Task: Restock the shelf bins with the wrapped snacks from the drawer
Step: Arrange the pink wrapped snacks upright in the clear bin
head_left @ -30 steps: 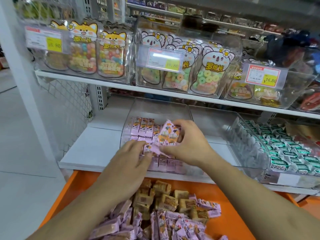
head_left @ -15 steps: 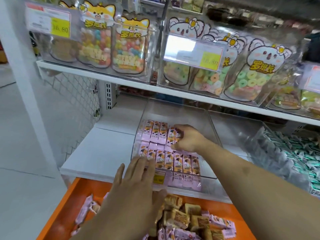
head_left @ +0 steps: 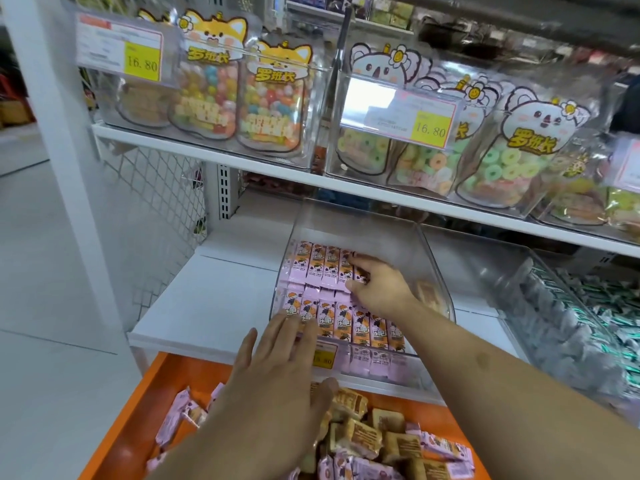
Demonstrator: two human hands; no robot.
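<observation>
Yellow price tag (head_left: 142, 62): 16.80 | second tag (head_left: 430, 129): 16.80

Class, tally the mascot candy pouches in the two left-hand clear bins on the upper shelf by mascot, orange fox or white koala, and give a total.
Orange fox pouches: 3 (one mostly hidden behind the price tag)
White koala pouches: 3
Total: 6
</observation>
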